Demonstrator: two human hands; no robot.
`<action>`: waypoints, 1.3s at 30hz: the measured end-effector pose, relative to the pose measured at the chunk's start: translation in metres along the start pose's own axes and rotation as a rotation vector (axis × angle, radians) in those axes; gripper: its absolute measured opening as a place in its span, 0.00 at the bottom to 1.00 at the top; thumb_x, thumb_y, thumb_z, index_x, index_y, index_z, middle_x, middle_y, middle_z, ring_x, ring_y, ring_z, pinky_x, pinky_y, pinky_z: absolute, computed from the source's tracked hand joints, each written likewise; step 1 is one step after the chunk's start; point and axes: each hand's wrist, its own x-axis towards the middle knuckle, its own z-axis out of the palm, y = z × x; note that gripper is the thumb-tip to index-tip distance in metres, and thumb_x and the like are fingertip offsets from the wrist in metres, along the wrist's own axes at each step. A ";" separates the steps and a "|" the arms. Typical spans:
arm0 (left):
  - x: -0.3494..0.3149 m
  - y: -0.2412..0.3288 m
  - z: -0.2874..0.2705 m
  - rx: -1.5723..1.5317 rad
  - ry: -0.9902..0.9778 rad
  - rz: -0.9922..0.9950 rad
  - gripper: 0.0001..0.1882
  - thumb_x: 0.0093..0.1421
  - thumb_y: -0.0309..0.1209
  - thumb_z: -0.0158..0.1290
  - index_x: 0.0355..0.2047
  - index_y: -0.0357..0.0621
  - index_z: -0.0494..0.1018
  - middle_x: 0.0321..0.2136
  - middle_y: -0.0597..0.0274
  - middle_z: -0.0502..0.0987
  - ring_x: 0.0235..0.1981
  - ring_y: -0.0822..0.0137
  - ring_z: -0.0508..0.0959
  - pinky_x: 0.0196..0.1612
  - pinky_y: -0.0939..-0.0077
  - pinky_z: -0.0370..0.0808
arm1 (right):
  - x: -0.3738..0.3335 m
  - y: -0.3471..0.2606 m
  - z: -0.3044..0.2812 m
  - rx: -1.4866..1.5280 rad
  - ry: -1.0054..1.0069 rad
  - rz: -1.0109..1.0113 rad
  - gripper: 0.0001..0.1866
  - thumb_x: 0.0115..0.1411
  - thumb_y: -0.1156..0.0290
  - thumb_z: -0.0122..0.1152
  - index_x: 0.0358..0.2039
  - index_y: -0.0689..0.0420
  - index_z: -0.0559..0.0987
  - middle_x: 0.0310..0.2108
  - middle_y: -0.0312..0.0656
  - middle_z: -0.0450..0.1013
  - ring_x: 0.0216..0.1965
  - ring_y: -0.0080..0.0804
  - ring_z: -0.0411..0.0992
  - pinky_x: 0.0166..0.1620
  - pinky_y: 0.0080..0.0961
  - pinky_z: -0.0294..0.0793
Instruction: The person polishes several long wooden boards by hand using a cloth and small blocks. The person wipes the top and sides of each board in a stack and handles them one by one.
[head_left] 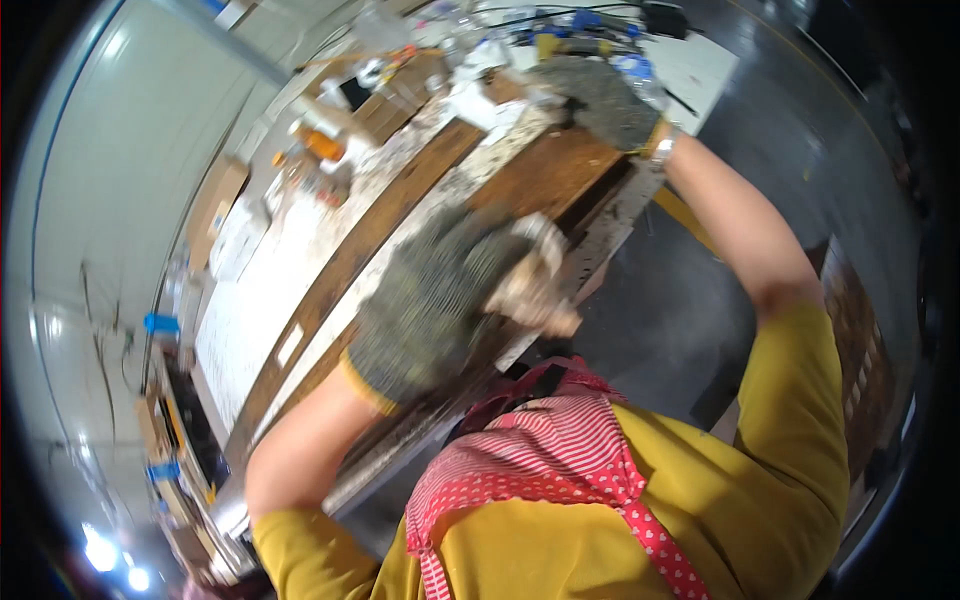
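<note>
My left hand (425,305), in a dark grey-green knit glove with a yellow cuff, is closed on a crumpled, stained pale rag (540,285). The rag hangs over the near edge of a brown wooden board (545,180) lying on the table. At the board's far end is my right hand (605,105), in a matching glove. Motion smears its fingers, so whether it grips anything cannot be made out. A longer narrow brown strip of wood (375,225) lies beside the board, left of my left hand.
The white table top (265,315) is stained with brown marks. An orange-capped bottle (310,178), an orange bottle (318,142) and a cardboard box (392,110) stand toward the back left. Blue and clear clutter (590,30) covers the far end. Grey floor (690,320) shows at right.
</note>
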 end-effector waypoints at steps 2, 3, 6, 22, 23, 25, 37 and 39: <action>0.021 0.006 0.018 -0.057 0.104 -0.131 0.28 0.50 0.38 0.61 0.51 0.42 0.71 0.52 0.46 0.72 0.51 0.45 0.73 0.54 0.52 0.70 | -0.017 0.019 0.002 -0.091 -0.060 0.117 0.37 0.45 0.85 0.55 0.60 0.56 0.69 0.63 0.43 0.63 0.66 0.43 0.57 0.69 0.38 0.52; 0.017 0.006 0.042 -0.065 0.041 -0.263 0.25 0.53 0.41 0.59 0.49 0.43 0.72 0.49 0.46 0.73 0.50 0.44 0.73 0.52 0.52 0.70 | -0.010 0.019 -0.002 -0.085 -0.071 0.072 0.38 0.44 0.88 0.55 0.60 0.54 0.69 0.64 0.44 0.63 0.67 0.43 0.56 0.69 0.39 0.52; -0.003 0.015 0.087 0.413 0.259 -0.194 0.29 0.54 0.46 0.57 0.53 0.45 0.69 0.58 0.47 0.66 0.55 0.43 0.67 0.53 0.49 0.68 | -0.016 0.022 -0.016 -0.088 -0.047 0.039 0.39 0.42 0.92 0.56 0.58 0.52 0.71 0.62 0.44 0.65 0.65 0.44 0.59 0.68 0.38 0.56; -0.311 0.070 0.006 0.592 0.354 -1.147 0.31 0.47 0.25 0.56 0.55 0.47 0.71 0.53 0.51 0.74 0.53 0.48 0.73 0.58 0.55 0.68 | 0.001 -0.001 0.005 -0.157 0.020 0.022 0.22 0.63 0.82 0.52 0.57 0.52 0.74 0.56 0.34 0.69 0.54 0.23 0.68 0.51 0.22 0.75; -0.294 0.070 0.004 0.553 0.435 -1.055 0.31 0.47 0.26 0.55 0.56 0.48 0.71 0.54 0.52 0.73 0.53 0.49 0.73 0.58 0.56 0.68 | 0.012 -0.022 0.012 -0.205 0.032 0.002 0.23 0.61 0.84 0.52 0.57 0.53 0.73 0.56 0.37 0.70 0.56 0.26 0.68 0.55 0.26 0.73; -0.241 0.063 0.007 0.502 0.401 -0.967 0.32 0.48 0.27 0.54 0.57 0.50 0.70 0.56 0.53 0.71 0.53 0.49 0.71 0.58 0.58 0.66 | 0.040 -0.075 0.028 0.166 -0.022 0.314 0.24 0.61 0.85 0.52 0.57 0.53 0.73 0.56 0.39 0.70 0.56 0.28 0.68 0.56 0.27 0.73; -0.368 0.069 0.024 0.798 0.100 -1.149 0.34 0.47 0.29 0.59 0.58 0.50 0.69 0.55 0.56 0.72 0.49 0.50 0.73 0.53 0.54 0.68 | 0.003 -0.043 0.063 0.716 -0.034 0.494 0.19 0.67 0.77 0.50 0.58 0.58 0.71 0.58 0.40 0.66 0.57 0.29 0.66 0.58 0.27 0.70; -0.383 0.077 0.010 0.794 0.120 -1.276 0.32 0.46 0.28 0.59 0.56 0.48 0.70 0.54 0.54 0.73 0.50 0.51 0.74 0.55 0.55 0.67 | 0.010 -0.057 0.072 0.838 0.062 0.587 0.19 0.66 0.73 0.52 0.58 0.58 0.72 0.55 0.39 0.68 0.53 0.28 0.68 0.54 0.26 0.72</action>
